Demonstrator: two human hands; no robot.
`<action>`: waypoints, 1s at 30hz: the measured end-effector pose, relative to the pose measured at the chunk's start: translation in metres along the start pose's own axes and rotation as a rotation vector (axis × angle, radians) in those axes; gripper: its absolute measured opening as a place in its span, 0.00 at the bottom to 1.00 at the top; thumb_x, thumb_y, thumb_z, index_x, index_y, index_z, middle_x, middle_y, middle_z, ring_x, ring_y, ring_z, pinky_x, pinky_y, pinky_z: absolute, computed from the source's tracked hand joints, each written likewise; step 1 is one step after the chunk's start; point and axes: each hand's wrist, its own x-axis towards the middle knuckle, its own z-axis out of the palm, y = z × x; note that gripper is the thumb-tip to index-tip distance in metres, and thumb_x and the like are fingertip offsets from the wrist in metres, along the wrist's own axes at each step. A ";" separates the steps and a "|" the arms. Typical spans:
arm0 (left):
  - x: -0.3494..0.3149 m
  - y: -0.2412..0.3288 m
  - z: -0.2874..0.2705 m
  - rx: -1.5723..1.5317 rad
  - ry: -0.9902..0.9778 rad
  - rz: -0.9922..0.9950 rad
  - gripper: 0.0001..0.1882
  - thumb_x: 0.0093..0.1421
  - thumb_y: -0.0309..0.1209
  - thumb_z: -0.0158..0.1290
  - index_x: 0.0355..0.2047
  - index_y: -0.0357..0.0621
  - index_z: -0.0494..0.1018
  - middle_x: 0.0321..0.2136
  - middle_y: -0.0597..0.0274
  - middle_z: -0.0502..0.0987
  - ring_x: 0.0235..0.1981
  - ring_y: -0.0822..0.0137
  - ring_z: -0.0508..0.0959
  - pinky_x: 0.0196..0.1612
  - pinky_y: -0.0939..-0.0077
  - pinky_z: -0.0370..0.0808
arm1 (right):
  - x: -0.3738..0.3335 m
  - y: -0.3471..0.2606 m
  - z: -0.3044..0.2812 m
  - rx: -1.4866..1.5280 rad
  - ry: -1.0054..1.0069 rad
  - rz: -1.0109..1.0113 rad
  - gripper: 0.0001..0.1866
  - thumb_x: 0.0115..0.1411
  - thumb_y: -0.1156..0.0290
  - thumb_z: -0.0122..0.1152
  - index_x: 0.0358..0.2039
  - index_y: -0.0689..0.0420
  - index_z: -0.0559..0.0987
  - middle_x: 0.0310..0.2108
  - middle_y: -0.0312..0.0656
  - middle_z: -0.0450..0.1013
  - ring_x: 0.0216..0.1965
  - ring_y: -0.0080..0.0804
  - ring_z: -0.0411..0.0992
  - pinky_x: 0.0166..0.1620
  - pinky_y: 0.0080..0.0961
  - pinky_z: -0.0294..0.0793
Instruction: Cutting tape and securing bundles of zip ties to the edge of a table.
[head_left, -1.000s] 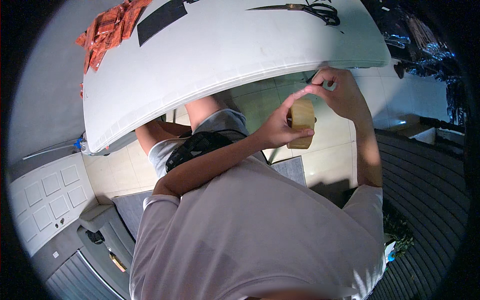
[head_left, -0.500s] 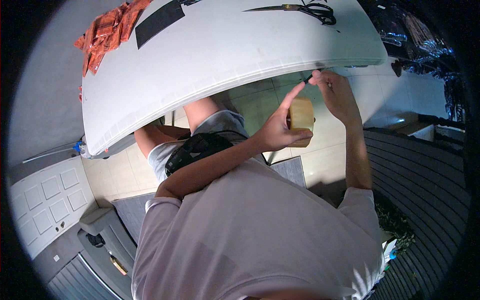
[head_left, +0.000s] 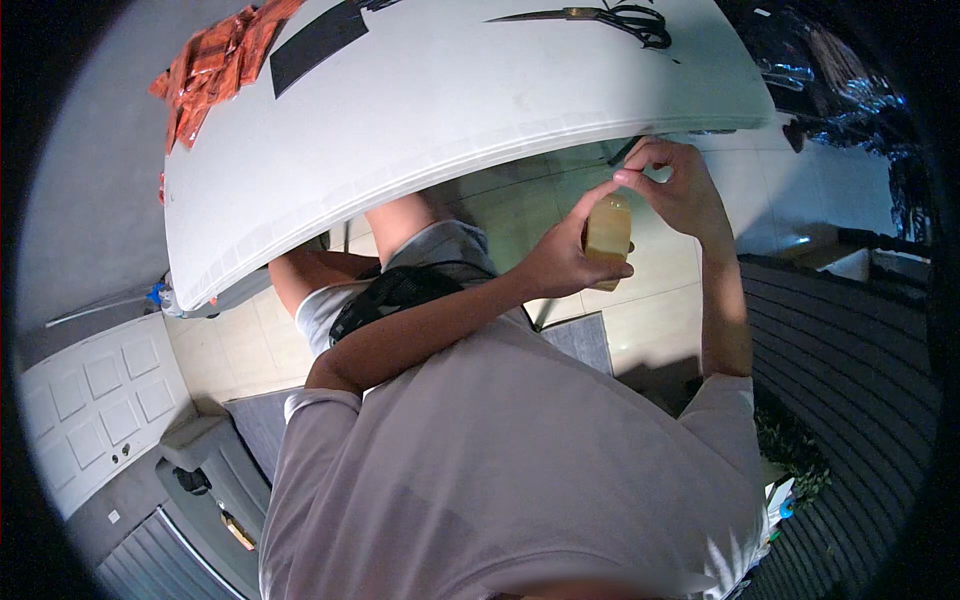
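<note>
Yellowish tape roll held in the left hand, right hand at two o'clock

Taking the roll as the dial's centre and twelve as the picture's top, the yellowish tape roll (head_left: 608, 238) sits in mid-air, just beyond the near edge of the white table (head_left: 430, 110). The left hand (head_left: 563, 256) grips it from eight o'clock, thumb across its lower end, forefinger stretched along its upper side. The right hand (head_left: 683, 190) is at two o'clock, its thumb tip at the left forefinger's tip. Its thumb and bent forefinger come close together; I cannot tell whether they press together or pinch a strip of tape. Beneath lies the tiled floor (head_left: 655, 312).

Farther out, on the table, black-handled scissors (head_left: 640, 27) lie at twelve o'clock; a black flat piece (head_left: 318, 50) and orange packets (head_left: 220, 62) lie toward ten. A white panelled door (head_left: 100, 395) stands toward eight.
</note>
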 end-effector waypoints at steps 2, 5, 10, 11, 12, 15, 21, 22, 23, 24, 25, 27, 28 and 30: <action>0.008 -0.012 0.004 -0.004 -0.003 -0.033 0.47 0.58 0.20 0.63 0.70 0.52 0.47 0.48 0.56 0.74 0.51 0.64 0.78 0.52 0.64 0.77 | -0.001 -0.006 -0.005 -0.077 -0.003 0.001 0.06 0.56 0.71 0.70 0.28 0.58 0.82 0.27 0.38 0.77 0.30 0.26 0.73 0.37 0.27 0.72; 0.028 -0.032 -0.003 0.108 0.049 0.086 0.38 0.59 0.20 0.61 0.66 0.49 0.54 0.47 0.57 0.74 0.50 0.66 0.77 0.52 0.66 0.78 | -0.004 -0.050 -0.010 -0.299 0.053 -0.156 0.07 0.53 0.69 0.71 0.26 0.57 0.81 0.26 0.40 0.76 0.32 0.34 0.76 0.39 0.32 0.73; 0.044 -0.025 0.003 -0.026 0.140 -0.004 0.36 0.61 0.31 0.64 0.64 0.49 0.56 0.46 0.59 0.74 0.46 0.67 0.78 0.50 0.67 0.78 | 0.010 -0.058 -0.036 -0.591 0.136 -0.335 0.09 0.51 0.66 0.72 0.26 0.56 0.81 0.27 0.40 0.76 0.36 0.39 0.78 0.43 0.37 0.75; 0.039 -0.019 0.009 -0.025 0.116 -0.052 0.35 0.63 0.27 0.61 0.65 0.50 0.54 0.48 0.58 0.74 0.49 0.65 0.77 0.53 0.66 0.78 | 0.019 -0.044 -0.042 -0.590 0.135 -0.328 0.09 0.51 0.66 0.72 0.26 0.56 0.81 0.27 0.40 0.76 0.36 0.39 0.78 0.43 0.37 0.75; 0.039 -0.018 0.014 -0.022 0.101 -0.024 0.39 0.62 0.28 0.62 0.67 0.53 0.52 0.49 0.57 0.74 0.50 0.64 0.77 0.54 0.64 0.77 | 0.029 -0.029 -0.049 -0.537 0.084 -0.246 0.10 0.52 0.65 0.72 0.27 0.57 0.82 0.27 0.40 0.77 0.35 0.38 0.78 0.42 0.36 0.76; 0.042 -0.012 0.025 -0.090 0.175 -0.033 0.42 0.63 0.27 0.62 0.70 0.54 0.49 0.50 0.56 0.73 0.53 0.64 0.75 0.57 0.62 0.75 | 0.058 0.011 -0.059 -0.396 -0.003 -0.134 0.13 0.54 0.62 0.73 0.27 0.59 0.83 0.28 0.39 0.78 0.33 0.35 0.78 0.41 0.32 0.76; 0.053 -0.022 0.030 -0.216 0.137 -0.043 0.45 0.65 0.28 0.59 0.72 0.50 0.42 0.51 0.55 0.72 0.53 0.63 0.74 0.60 0.65 0.71 | 0.075 0.014 -0.063 -0.338 -0.083 -0.161 0.13 0.52 0.62 0.74 0.26 0.60 0.83 0.29 0.38 0.78 0.32 0.31 0.77 0.40 0.30 0.76; 0.055 -0.024 0.029 -0.215 0.143 -0.041 0.45 0.65 0.28 0.59 0.72 0.50 0.42 0.51 0.55 0.72 0.53 0.63 0.74 0.60 0.65 0.71 | 0.072 0.002 -0.064 -0.351 -0.107 -0.189 0.13 0.51 0.63 0.75 0.26 0.59 0.83 0.29 0.37 0.78 0.33 0.32 0.77 0.40 0.30 0.76; 0.056 -0.025 0.028 -0.201 0.160 -0.045 0.43 0.65 0.29 0.59 0.72 0.48 0.44 0.51 0.55 0.72 0.53 0.64 0.74 0.59 0.66 0.71 | 0.066 -0.011 -0.063 -0.349 -0.108 -0.192 0.13 0.51 0.63 0.75 0.26 0.59 0.83 0.29 0.37 0.78 0.33 0.32 0.77 0.40 0.30 0.76; 0.057 -0.024 0.028 -0.189 0.171 -0.051 0.42 0.65 0.29 0.58 0.72 0.47 0.45 0.51 0.55 0.72 0.53 0.64 0.74 0.58 0.67 0.71 | 0.057 -0.027 -0.062 -0.385 -0.073 -0.250 0.12 0.50 0.64 0.75 0.26 0.59 0.83 0.29 0.37 0.78 0.34 0.33 0.77 0.40 0.30 0.76; 0.058 -0.024 0.025 -0.191 0.170 -0.053 0.42 0.65 0.29 0.58 0.72 0.47 0.45 0.51 0.55 0.72 0.53 0.64 0.74 0.58 0.67 0.71 | 0.051 -0.038 -0.062 -0.420 -0.037 -0.308 0.12 0.50 0.64 0.74 0.25 0.59 0.83 0.28 0.37 0.77 0.36 0.34 0.77 0.40 0.31 0.76; 0.062 -0.021 0.018 -0.113 0.165 -0.031 0.36 0.68 0.30 0.56 0.70 0.54 0.51 0.52 0.58 0.73 0.54 0.64 0.73 0.57 0.65 0.73 | 0.042 -0.046 -0.069 -0.495 0.022 -0.340 0.11 0.50 0.65 0.74 0.25 0.58 0.83 0.29 0.37 0.77 0.37 0.35 0.77 0.40 0.31 0.75; 0.061 -0.020 0.018 -0.112 0.161 -0.033 0.36 0.68 0.30 0.56 0.70 0.54 0.51 0.52 0.58 0.73 0.54 0.64 0.73 0.57 0.65 0.73 | 0.037 -0.050 -0.072 -0.569 0.079 -0.377 0.10 0.50 0.66 0.74 0.24 0.58 0.83 0.29 0.37 0.77 0.39 0.36 0.77 0.40 0.31 0.75; 0.061 -0.024 0.012 -0.093 0.175 -0.111 0.33 0.68 0.31 0.56 0.69 0.54 0.54 0.51 0.58 0.73 0.53 0.65 0.74 0.55 0.65 0.74 | 0.030 -0.063 -0.072 -0.629 0.114 -0.406 0.10 0.51 0.65 0.73 0.25 0.58 0.83 0.29 0.37 0.77 0.37 0.37 0.77 0.40 0.31 0.76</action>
